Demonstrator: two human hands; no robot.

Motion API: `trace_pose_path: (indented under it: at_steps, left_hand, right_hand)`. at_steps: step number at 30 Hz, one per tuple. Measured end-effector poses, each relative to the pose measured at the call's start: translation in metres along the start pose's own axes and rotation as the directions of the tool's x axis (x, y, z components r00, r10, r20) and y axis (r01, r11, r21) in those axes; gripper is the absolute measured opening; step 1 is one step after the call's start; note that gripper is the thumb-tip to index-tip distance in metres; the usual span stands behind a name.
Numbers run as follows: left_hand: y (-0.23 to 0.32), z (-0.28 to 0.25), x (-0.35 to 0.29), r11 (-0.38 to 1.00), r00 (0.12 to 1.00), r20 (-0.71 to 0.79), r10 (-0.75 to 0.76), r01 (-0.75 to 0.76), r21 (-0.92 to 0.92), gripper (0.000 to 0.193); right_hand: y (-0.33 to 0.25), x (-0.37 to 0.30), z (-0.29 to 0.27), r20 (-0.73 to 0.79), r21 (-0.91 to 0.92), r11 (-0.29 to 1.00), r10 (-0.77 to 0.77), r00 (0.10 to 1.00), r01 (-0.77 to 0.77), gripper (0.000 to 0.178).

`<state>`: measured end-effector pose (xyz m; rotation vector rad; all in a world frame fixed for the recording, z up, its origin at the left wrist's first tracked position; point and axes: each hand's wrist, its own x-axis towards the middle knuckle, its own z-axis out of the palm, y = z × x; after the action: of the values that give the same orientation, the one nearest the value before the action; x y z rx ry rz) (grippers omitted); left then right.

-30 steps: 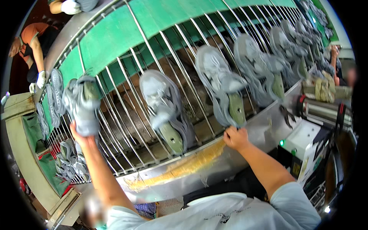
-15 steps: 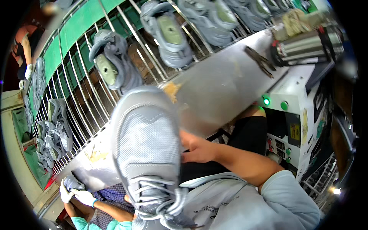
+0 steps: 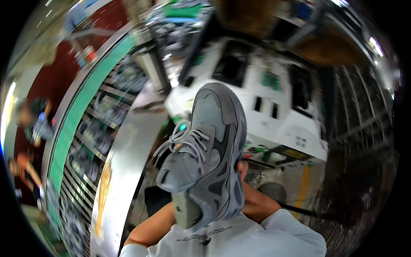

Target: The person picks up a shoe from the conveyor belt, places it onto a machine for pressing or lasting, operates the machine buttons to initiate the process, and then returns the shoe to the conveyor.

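A grey lace-up sneaker (image 3: pixel 220 162) is held up in front of my chest, toe pointing away and its side turned to view. Its laces (image 3: pixel 195 145) are tied in loose loops, and a dull green insert (image 3: pixel 186 210) shows at the heel opening. My right hand (image 3: pixel 242 169) grips the sole side; only some fingers show past the edge. The left forearm (image 3: pixel 156 225) runs up behind the heel, where the sneaker hides my left hand. A small skin-coloured patch shows by the laces, too little to tell what it is.
A white machine (image 3: pixel 278 124) with dark slots stands ahead. At left, a metal ledge (image 3: pixel 124 171) borders a barred conveyor rack (image 3: pixel 81 188) carrying several grey shoes and a green strip (image 3: pixel 72 111). Another person (image 3: pixel 30 171) is at the far left. Dark metal racks (image 3: pixel 359 107) stand at right.
My view has swung right, from the rack toward the white machine. The sneaker has turned from toe-up facing me to showing its side, and it appears farther from my view.
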<state>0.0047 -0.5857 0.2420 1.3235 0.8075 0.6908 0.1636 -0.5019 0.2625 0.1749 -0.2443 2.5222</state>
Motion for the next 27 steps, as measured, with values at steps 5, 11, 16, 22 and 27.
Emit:
trace_pose_path:
  at_steps: [5,11,16,22,27]
  left_hand:
    - [-0.091,-0.015,0.049,0.863,0.865,-0.411,-0.289,0.421,0.279,0.026]
    - [-0.152,-0.026,0.073,0.681,0.614,-0.305,-0.728,0.702,-0.211,0.035]
    - [-0.169,-0.042,0.09,0.667,0.654,-0.152,-0.741,0.69,-0.281,0.04]
    - [-0.2,-0.051,0.093,0.807,0.805,-0.071,-0.59,0.585,-0.076,0.039]
    - [-0.218,-0.068,0.092,0.753,0.779,0.113,-0.617,0.626,-0.2,0.038]
  right_hand:
    - [-0.115,-0.091,0.007,-0.231,-0.354,0.727,-0.677,0.699,0.588,0.071]
    - [-0.311,-0.198,0.034,0.147,-0.989,-0.145,-0.984,0.1,0.028,0.087]
    - [-0.432,-0.172,0.068,0.138,-0.672,-0.079,-0.99,-0.02,-0.737,0.085]
    - [-0.51,-0.129,0.043,-0.037,-0.296,0.069,-0.997,-0.061,-0.953,0.089]
    - [-0.505,-0.098,0.007,-0.213,-0.061,0.105,-0.973,-0.09,-0.993,0.093]
